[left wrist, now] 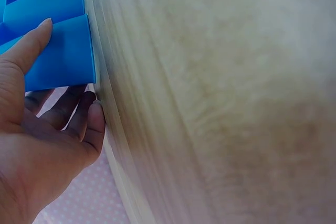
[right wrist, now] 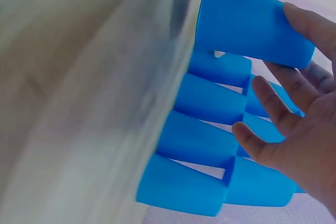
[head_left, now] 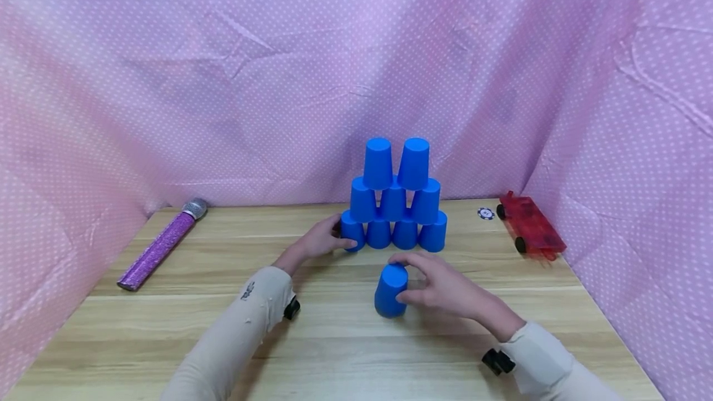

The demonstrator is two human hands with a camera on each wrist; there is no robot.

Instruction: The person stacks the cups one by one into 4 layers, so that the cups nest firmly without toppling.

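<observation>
Blue cups stand upside down in a three-tier stack: several at the bottom, three above, and a top pair with its left cup [head_left: 378,164] beside its right cup [head_left: 414,164]. My left hand [head_left: 324,238] is at the stack's lower left end. Its thumb lies on the front of the end cup [left wrist: 65,53], with the fingers bent round the far side. Nearer me, my right hand [head_left: 442,283] holds a separate upside-down blue cup [head_left: 388,294] near its closed end, thumb on one side and fingers on the other. In the right wrist view this cup [right wrist: 247,22] overlaps the stack.
A purple glittery microphone [head_left: 161,246] lies at the table's left side. On the right are a poker chip [head_left: 486,213] and a red toy car [head_left: 529,224] with black wheels. Pink dotted cloth [head_left: 267,79] hangs around the wooden table [head_left: 334,351].
</observation>
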